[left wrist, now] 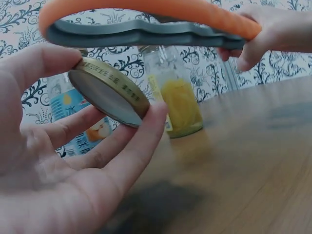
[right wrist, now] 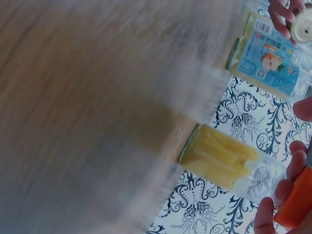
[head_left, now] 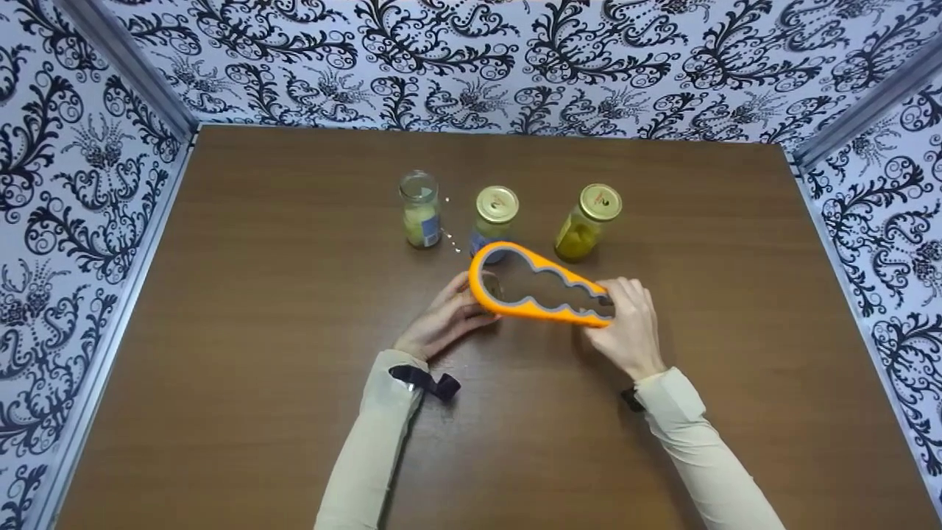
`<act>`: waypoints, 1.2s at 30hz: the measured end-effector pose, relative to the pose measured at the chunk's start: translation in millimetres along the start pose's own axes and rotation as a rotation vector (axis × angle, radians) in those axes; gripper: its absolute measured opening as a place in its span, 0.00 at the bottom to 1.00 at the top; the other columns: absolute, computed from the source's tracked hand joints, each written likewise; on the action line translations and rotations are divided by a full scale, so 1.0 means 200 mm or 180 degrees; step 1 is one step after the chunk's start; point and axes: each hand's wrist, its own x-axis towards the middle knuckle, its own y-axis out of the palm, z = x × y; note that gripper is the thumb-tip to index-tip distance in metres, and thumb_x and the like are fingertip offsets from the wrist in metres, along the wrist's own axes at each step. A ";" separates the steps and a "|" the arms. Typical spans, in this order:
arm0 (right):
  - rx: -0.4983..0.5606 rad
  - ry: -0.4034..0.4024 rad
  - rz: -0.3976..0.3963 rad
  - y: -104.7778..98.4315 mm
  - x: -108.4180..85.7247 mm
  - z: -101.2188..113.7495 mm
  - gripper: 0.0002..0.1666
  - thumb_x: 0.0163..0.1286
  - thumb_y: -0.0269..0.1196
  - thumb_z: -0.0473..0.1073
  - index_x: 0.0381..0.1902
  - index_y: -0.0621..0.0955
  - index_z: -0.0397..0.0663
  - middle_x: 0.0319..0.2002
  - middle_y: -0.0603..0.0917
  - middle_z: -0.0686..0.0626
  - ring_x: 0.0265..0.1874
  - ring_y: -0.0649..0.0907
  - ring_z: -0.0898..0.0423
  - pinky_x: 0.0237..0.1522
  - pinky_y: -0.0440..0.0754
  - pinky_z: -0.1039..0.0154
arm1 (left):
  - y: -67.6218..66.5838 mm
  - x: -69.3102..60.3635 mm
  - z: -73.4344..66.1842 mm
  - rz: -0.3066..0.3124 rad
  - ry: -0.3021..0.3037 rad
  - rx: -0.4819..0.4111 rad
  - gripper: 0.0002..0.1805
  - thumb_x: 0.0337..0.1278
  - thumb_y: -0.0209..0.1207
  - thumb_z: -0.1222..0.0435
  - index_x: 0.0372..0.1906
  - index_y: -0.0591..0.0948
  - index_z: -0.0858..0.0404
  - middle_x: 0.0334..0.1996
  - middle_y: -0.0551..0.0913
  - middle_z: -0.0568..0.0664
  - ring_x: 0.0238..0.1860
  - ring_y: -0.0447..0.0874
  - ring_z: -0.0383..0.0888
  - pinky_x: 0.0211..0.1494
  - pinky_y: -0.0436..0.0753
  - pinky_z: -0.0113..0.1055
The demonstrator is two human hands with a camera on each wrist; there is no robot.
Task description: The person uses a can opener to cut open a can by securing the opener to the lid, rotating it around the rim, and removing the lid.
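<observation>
My left hand (head_left: 450, 318) pinches a loose gold metal lid (left wrist: 109, 91) by its rim between thumb and fingers, tilted on edge. My right hand (head_left: 628, 327) grips the handle end of an orange jar opener (head_left: 541, 313) with grey scalloped inner edges. The opener's rounded loop hangs over the left hand and the lid, in front of the middle jar (head_left: 497, 206), which wears a gold lid. To the right stands another gold-lidded jar (head_left: 588, 222) with yellow contents. The left jar (head_left: 421, 210) has an uncovered top and pale contents.
Small bright droplets or bits (head_left: 452, 240) lie on the brown table (head_left: 280, 309) between the left and middle jars. Patterned panels (head_left: 471, 66) rise behind the table and along both sides.
</observation>
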 end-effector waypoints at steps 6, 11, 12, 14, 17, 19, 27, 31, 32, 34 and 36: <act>-0.0028 0.0075 -0.0009 -0.03 -0.01 -0.03 0.24 0.38 0.73 0.30 0.38 0.80 0.34 0.32 0.80 0.42 0.33 0.73 0.43 0.37 0.66 0.51 | -0.04 0.00 -0.07 -0.0086 -0.0105 0.0590 0.21 0.62 0.51 0.77 0.60 0.69 0.65 0.52 0.74 0.59 0.50 0.76 0.51 0.58 0.73 0.53; -0.0098 0.0099 0.0015 -0.05 -0.03 -0.06 0.25 0.37 0.74 0.29 0.38 0.80 0.34 0.32 0.79 0.42 0.33 0.73 0.43 0.38 0.66 0.51 | -0.07 0.00 -0.15 -0.0280 -0.0182 0.0959 0.22 0.62 0.54 0.78 0.61 0.69 0.68 0.55 0.69 0.69 0.50 0.74 0.59 0.56 0.76 0.51; -0.0113 0.0106 0.0038 -0.05 -0.03 -0.07 0.25 0.37 0.74 0.29 0.38 0.80 0.35 0.32 0.79 0.42 0.33 0.73 0.43 0.38 0.66 0.51 | -0.07 0.00 -0.16 -0.0313 -0.0199 0.1013 0.23 0.61 0.54 0.78 0.62 0.67 0.70 0.56 0.68 0.71 0.50 0.74 0.59 0.56 0.76 0.50; -0.0141 0.0119 0.0085 -0.06 -0.05 -0.07 0.25 0.37 0.74 0.30 0.38 0.80 0.35 0.32 0.80 0.42 0.32 0.73 0.43 0.38 0.66 0.51 | -0.08 0.01 -0.18 -0.0395 -0.0244 0.1117 0.25 0.61 0.55 0.78 0.63 0.66 0.72 0.58 0.66 0.73 0.50 0.74 0.58 0.55 0.77 0.49; -0.0171 0.0148 0.0133 -0.06 -0.07 -0.08 0.25 0.38 0.73 0.30 0.38 0.80 0.36 0.32 0.80 0.42 0.32 0.73 0.43 0.37 0.66 0.52 | -0.08 0.02 -0.20 -0.0540 -0.0322 0.1273 0.26 0.60 0.56 0.78 0.63 0.65 0.73 0.57 0.67 0.70 0.48 0.75 0.52 0.54 0.78 0.45; -0.0179 0.0165 0.0144 -0.06 -0.07 -0.08 0.25 0.37 0.73 0.30 0.38 0.80 0.36 0.32 0.80 0.42 0.32 0.73 0.43 0.37 0.66 0.52 | -0.08 0.03 -0.22 -0.0613 -0.0363 0.1462 0.26 0.58 0.57 0.77 0.62 0.66 0.73 0.55 0.69 0.67 0.47 0.75 0.49 0.54 0.78 0.45; -0.0219 0.0208 0.0197 -0.06 -0.06 -0.09 0.26 0.36 0.74 0.32 0.38 0.80 0.36 0.33 0.80 0.42 0.34 0.73 0.42 0.38 0.67 0.50 | -0.11 0.05 -0.31 -0.0626 -0.0228 0.2741 0.26 0.50 0.63 0.75 0.57 0.71 0.72 0.50 0.75 0.62 0.48 0.76 0.53 0.51 0.76 0.38; -0.0240 0.0201 0.0261 -0.05 -0.04 -0.09 0.27 0.36 0.75 0.33 0.39 0.80 0.36 0.33 0.80 0.41 0.34 0.73 0.41 0.39 0.67 0.49 | -0.10 0.05 -0.38 -0.0656 -0.0213 0.3283 0.26 0.48 0.64 0.76 0.55 0.72 0.72 0.50 0.76 0.64 0.50 0.76 0.57 0.54 0.74 0.42; -0.0243 0.0194 0.0273 -0.04 -0.04 -0.09 0.28 0.35 0.76 0.33 0.39 0.80 0.35 0.33 0.80 0.41 0.34 0.73 0.41 0.39 0.67 0.49 | -0.10 0.05 -0.39 -0.0664 -0.0220 0.3427 0.26 0.48 0.65 0.76 0.55 0.72 0.72 0.49 0.77 0.65 0.49 0.77 0.58 0.55 0.74 0.43; -0.0242 0.0183 0.0286 -0.04 -0.03 -0.09 0.29 0.34 0.76 0.33 0.39 0.80 0.35 0.33 0.80 0.41 0.34 0.73 0.41 0.39 0.67 0.49 | -0.10 0.05 -0.41 -0.0672 -0.0228 0.3754 0.27 0.47 0.66 0.76 0.56 0.73 0.71 0.50 0.77 0.64 0.50 0.76 0.58 0.56 0.73 0.45; -0.0240 0.0178 0.0305 -0.04 -0.02 -0.09 0.28 0.35 0.76 0.33 0.39 0.80 0.36 0.33 0.80 0.42 0.34 0.73 0.41 0.38 0.67 0.49 | -0.09 0.05 -0.43 -0.0715 -0.0222 0.4087 0.27 0.46 0.67 0.75 0.55 0.74 0.70 0.50 0.78 0.63 0.51 0.75 0.57 0.57 0.71 0.46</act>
